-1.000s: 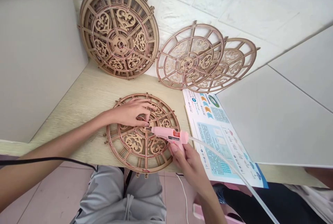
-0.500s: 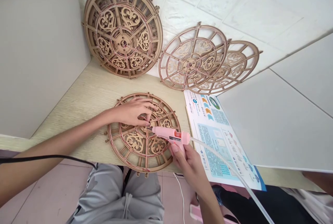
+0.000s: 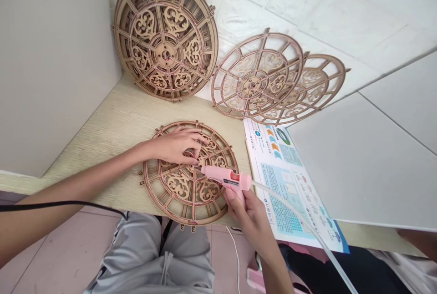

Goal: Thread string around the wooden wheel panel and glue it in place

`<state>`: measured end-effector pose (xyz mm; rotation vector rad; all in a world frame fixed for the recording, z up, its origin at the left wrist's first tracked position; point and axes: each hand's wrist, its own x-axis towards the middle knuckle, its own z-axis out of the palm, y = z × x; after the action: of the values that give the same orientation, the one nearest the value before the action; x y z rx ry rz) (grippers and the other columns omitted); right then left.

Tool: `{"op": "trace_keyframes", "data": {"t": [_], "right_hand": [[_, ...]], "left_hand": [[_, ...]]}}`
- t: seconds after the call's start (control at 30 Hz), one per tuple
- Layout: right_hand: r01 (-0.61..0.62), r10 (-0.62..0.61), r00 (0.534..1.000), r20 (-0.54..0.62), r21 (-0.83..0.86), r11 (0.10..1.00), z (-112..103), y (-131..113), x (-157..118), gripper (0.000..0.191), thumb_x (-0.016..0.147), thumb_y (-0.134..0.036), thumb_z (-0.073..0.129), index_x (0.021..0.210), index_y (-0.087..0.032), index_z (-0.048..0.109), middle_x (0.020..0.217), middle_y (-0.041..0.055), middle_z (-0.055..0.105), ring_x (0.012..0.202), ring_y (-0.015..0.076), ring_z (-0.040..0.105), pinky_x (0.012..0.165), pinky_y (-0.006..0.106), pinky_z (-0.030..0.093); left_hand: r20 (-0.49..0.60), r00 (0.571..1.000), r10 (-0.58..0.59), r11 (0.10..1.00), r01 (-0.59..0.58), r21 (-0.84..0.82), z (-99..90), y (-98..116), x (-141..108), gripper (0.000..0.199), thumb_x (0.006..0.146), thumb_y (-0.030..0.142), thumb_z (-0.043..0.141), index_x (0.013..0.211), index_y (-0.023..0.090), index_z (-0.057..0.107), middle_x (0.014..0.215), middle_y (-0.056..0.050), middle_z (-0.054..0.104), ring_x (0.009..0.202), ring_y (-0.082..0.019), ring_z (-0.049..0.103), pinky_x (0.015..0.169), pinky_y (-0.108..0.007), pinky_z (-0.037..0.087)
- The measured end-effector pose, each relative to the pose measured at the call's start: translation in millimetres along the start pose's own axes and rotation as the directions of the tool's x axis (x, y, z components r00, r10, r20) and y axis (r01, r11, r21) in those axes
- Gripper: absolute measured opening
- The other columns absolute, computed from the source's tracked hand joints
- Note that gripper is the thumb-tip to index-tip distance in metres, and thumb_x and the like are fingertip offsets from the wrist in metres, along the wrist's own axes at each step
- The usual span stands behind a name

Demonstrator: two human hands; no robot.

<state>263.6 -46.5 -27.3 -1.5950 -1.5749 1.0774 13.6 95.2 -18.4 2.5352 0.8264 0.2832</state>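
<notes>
My right hand (image 3: 251,214) is wrapped round the handle of a pink hot glue gun (image 3: 221,175), with a long clear glue stick (image 3: 290,207) sticking out of its back. The gun's nozzle points left, at the middle of an openwork wooden disc (image 3: 179,185) lying flat on the table. Over the same disc rests my left hand (image 3: 179,146), its thumb and index finger pinched together beside the nozzle tip. Whatever lies between those fingertips is too small to make out. Scrollwork panels and reddish edges show on the disc.
A thick stack of similar discs (image 3: 167,53) leans on the white wall behind. Two thinner discs (image 3: 254,84) lean to its right. A printed sheet (image 3: 283,185) lies right of my work, beside a white panel (image 3: 375,162). A black cable (image 3: 68,204) crosses my left forearm.
The view has shifted slightly, so the leaning discs appear a little further right. Both hands and the glue gun keep nearly the same place on the disc.
</notes>
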Motion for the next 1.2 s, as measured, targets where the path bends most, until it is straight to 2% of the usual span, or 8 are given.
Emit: {"op": "trace_keyframes", "data": {"t": [0.23, 0.37, 0.57, 0.73, 0.87, 1.0, 1.1, 1.2], "right_hand": [[-0.016, 0.017, 1.0, -0.013, 0.017, 1.0, 0, 2, 0, 0.049, 0.093, -0.064, 0.056, 0.097, -0.015, 0.064, 0.066, -0.0009, 0.04, 0.06, 0.0119, 0.034, 0.051, 0.025, 0.027], [-0.018, 0.018, 1.0, -0.01, -0.033, 0.999, -3, 2, 0, 0.049, 0.094, -0.064, 0.054, 0.097, -0.016, 0.064, 0.065, 0.0, 0.043, 0.06, 0.013, 0.036, 0.053, 0.026, 0.03], [0.078, -0.068, 0.995, 0.076, -0.127, 0.989, -15, 1, -2, 0.045, 0.096, -0.06, 0.054, 0.089, -0.017, 0.066, 0.058, -0.0016, 0.044, 0.054, 0.0123, 0.036, 0.051, 0.026, 0.029], [-0.06, 0.06, 0.998, 0.024, -0.012, 0.998, -19, -6, -17, 0.048, 0.094, -0.067, 0.053, 0.082, -0.02, 0.056, 0.058, -0.0019, 0.042, 0.057, 0.013, 0.035, 0.054, 0.027, 0.029], [-0.222, 0.233, 0.971, -0.05, 0.165, 0.961, -27, -1, -35, 0.05, 0.081, -0.067, 0.071, 0.083, -0.02, 0.055, 0.069, -0.0004, 0.051, 0.064, 0.0129, 0.043, 0.058, 0.025, 0.04], [-0.28, 0.29, 0.957, 0.007, 0.278, 0.919, -35, 14, -50, 0.044, 0.078, -0.059, 0.077, 0.088, -0.021, 0.057, 0.075, -0.0003, 0.051, 0.064, 0.0129, 0.044, 0.054, 0.025, 0.042], [-0.21, 0.219, 0.976, 0.001, 0.289, 0.934, -46, 28, -51, 0.038, 0.082, -0.056, 0.075, 0.093, -0.022, 0.063, 0.077, 0.0008, 0.052, 0.064, 0.0135, 0.046, 0.054, 0.026, 0.045], [-0.049, 0.066, 0.985, -0.158, 0.109, 0.993, -66, 40, -44, 0.039, 0.093, -0.058, 0.061, 0.11, -0.024, 0.07, 0.09, 0.0068, 0.064, 0.077, 0.0191, 0.061, 0.067, 0.031, 0.055]], "left_hand": [[-0.002, 1.0, 0.002, 1.0, -0.002, 0.001, -0.2, 0, 0, 0.017, 0.093, 0.037, 0.066, 0.088, 0.021, 0.069, 0.156, -0.001, 0.049, 0.155, -0.03, 0.026, 0.127, -0.053, 0.018], [-0.005, 1.0, 0.009, 1.0, -0.009, -0.001, -0.5, 1, 0, 0.017, 0.093, 0.037, 0.066, 0.088, 0.021, 0.068, 0.156, -0.001, 0.049, 0.154, -0.029, 0.027, 0.127, -0.053, 0.017], [0.004, 1.0, 0.001, 1.0, -0.001, -0.018, -1.6, 2, 0, 0.018, 0.093, 0.037, 0.066, 0.086, 0.021, 0.068, 0.156, 0.0, 0.049, 0.155, -0.03, 0.025, 0.127, -0.053, 0.017], [0.005, 1.0, -0.003, 1.0, 0.003, -0.017, -2.5, 3, 0, 0.02, 0.094, 0.037, 0.064, 0.084, 0.02, 0.067, 0.154, -0.001, 0.051, 0.154, -0.029, 0.028, 0.127, -0.053, 0.018], [0.019, 1.0, -0.019, 1.0, 0.019, -0.024, -2.5, 2, 0, 0.021, 0.093, 0.04, 0.064, 0.085, 0.02, 0.069, 0.156, -0.001, 0.048, 0.155, -0.03, 0.026, 0.127, -0.055, 0.017], [0.014, 1.0, -0.011, 0.999, 0.012, -0.034, -2.8, 1, 0, 0.021, 0.094, 0.039, 0.065, 0.085, 0.02, 0.068, 0.156, -0.001, 0.048, 0.155, -0.03, 0.024, 0.127, -0.053, 0.017], [0.014, 1.0, -0.002, 0.999, 0.003, -0.034, -3.0, 0, 0, 0.02, 0.094, 0.039, 0.065, 0.086, 0.021, 0.068, 0.155, 0.0, 0.049, 0.155, -0.029, 0.025, 0.127, -0.053, 0.017], [0.016, 1.0, 0.002, 1.0, -0.001, -0.027, -3.0, -2, 0, 0.021, 0.094, 0.04, 0.064, 0.086, 0.021, 0.068, 0.157, 0.0, 0.048, 0.155, -0.029, 0.025, 0.127, -0.053, 0.018]]}}
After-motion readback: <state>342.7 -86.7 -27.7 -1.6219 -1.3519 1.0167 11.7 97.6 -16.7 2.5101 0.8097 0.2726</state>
